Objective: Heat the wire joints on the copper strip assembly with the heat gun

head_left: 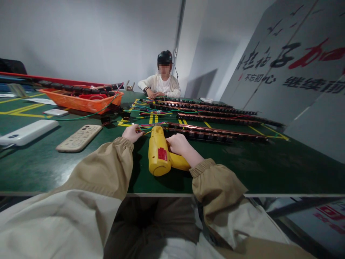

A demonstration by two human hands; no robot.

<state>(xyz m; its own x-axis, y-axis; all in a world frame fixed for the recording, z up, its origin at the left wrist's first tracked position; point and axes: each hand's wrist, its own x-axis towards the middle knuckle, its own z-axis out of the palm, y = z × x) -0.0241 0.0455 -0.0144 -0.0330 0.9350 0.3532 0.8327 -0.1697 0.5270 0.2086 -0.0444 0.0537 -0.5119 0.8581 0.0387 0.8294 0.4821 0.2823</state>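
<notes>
My right hand [178,144] is wrapped round the handle of a yellow heat gun [157,151], which lies on its side with its rear toward me. The gun's nozzle end is out of sight behind its body. Left of the gun, my left hand [132,133] is closed on thin coloured wires [147,130], with its fingertips together. These wires run right to the nearest long black strip with copper-coloured bars [205,133]. The gun's body hides part of the wires.
Several more black strips [215,118] lie farther back on the green table [242,169]. An orange basket [81,100] holds parts at left. Near it lie a phone in a beige case [79,138] and a white power bank [29,132]. Another person [161,84] sits across the table.
</notes>
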